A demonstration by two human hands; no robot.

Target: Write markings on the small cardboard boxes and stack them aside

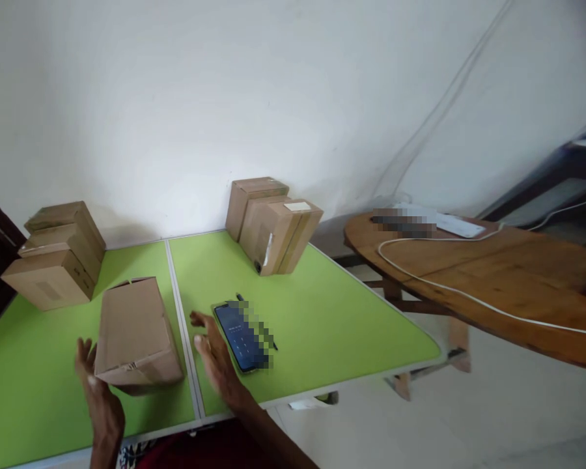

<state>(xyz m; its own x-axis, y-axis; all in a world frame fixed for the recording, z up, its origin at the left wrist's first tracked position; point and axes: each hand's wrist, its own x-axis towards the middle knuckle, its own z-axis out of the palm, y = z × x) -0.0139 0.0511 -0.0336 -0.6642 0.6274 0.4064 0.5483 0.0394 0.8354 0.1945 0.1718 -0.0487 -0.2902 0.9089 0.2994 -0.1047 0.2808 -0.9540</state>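
A closed cardboard box [135, 326] rests on the left half of the green folding table [317, 326], near its front. Beside the box's left front corner is my left hand [100, 397], fingers extended; whether it touches the cardboard I cannot tell. My right hand [215, 358] is apart from the box, over the table just right of the seam, with its fingers spread and nothing in them. Close to that hand lies a smartphone [237, 339] with its screen lit, partly blurred out. A dark pen-like stick [275, 345] shows along the phone's right side.
Several cardboard boxes [49, 277] stand grouped at the back left of the table. Another group of boxes [283, 234] is at the back, right of the seam, near the white wall. A brown wooden table [493, 280] to the right carries a white cable [449, 286].
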